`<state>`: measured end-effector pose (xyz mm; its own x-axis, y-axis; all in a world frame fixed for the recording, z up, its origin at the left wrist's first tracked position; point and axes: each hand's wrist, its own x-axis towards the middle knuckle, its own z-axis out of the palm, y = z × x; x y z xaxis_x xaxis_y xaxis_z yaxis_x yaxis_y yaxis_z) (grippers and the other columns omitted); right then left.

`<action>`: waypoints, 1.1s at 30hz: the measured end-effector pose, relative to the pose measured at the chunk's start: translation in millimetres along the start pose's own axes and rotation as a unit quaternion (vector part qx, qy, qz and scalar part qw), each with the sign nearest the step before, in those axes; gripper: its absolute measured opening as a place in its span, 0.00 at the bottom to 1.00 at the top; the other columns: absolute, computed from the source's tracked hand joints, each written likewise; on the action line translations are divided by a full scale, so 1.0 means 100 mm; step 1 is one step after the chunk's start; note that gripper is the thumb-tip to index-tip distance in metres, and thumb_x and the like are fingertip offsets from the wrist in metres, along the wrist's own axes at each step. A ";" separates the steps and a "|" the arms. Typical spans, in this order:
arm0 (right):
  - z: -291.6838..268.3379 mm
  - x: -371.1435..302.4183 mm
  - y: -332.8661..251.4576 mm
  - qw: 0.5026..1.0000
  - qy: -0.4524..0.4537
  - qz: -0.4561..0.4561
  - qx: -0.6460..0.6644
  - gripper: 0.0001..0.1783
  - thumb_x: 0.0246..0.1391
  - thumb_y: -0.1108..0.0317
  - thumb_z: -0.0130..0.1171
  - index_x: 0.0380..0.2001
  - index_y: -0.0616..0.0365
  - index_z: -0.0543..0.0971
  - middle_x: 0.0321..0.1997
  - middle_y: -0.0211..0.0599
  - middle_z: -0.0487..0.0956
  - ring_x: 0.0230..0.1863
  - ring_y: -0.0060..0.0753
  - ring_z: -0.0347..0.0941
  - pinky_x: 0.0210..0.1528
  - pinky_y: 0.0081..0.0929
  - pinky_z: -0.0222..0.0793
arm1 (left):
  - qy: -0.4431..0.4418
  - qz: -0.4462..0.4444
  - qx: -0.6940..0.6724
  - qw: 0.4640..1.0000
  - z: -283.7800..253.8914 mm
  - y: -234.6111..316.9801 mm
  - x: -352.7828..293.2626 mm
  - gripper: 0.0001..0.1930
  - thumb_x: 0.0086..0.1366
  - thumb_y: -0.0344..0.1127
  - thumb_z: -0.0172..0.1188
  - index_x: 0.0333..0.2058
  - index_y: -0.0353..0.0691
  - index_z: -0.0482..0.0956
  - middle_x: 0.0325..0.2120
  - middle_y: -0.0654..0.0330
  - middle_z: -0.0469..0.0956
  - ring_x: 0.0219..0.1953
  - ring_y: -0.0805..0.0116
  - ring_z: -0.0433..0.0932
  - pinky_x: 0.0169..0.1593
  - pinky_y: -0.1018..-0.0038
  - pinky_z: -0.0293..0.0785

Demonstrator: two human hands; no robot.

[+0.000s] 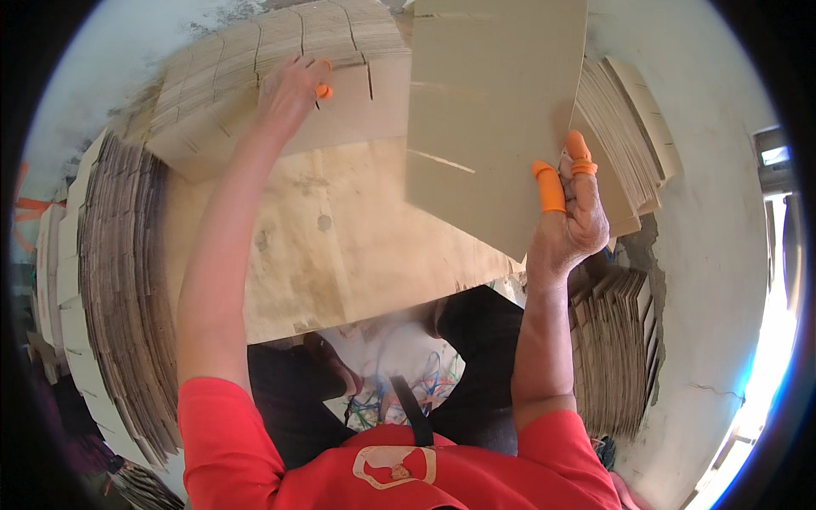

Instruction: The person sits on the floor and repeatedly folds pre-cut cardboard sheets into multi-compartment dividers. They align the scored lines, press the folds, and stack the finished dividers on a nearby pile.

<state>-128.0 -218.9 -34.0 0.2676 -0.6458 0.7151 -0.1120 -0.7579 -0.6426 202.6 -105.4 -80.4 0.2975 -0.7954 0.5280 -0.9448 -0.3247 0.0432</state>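
Note:
My left hand (291,92) is at the top edge of the front slotted cardboard sheet (357,109), at the face of a long row of upright sheets (280,38). Its fingers lie over that edge with the orange-covered thumb below, closed in a pinch. At the right, my right hand (571,208) grips the right edge of a large plain cardboard sheet (493,110), its orange-covered thumb on the near face. That sheet stands tilted over the wooden board (314,246), a short slot showing on its left side. It hides part of the row behind it.
A tall stack of cardboard (127,280) rises at the left. More cardboard sheets (625,127) lean against the wall at the right, with another bundle (616,348) lower down. Below the board's near edge are my legs (476,340) and a patterned cloth (408,374).

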 end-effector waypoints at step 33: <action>0.08 -0.15 -0.11 0.966 -0.243 0.002 -0.088 0.42 0.55 0.75 0.63 0.70 0.45 0.57 0.42 0.45 0.82 0.35 0.46 0.80 0.38 0.31 0.76 | -0.045 0.120 -0.071 0.989 -0.59 1.45 -0.60 0.09 0.44 0.21 0.60 0.29 0.33 0.76 0.28 0.55 0.77 0.36 0.61 0.77 0.36 0.70 0.79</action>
<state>-122.9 -200.0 -39.8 0.6797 -0.5615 0.4720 -0.2633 -0.7874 -0.5574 39.6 -75.0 -55.5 0.0682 -0.8856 0.4593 -0.9975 -0.0520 0.0480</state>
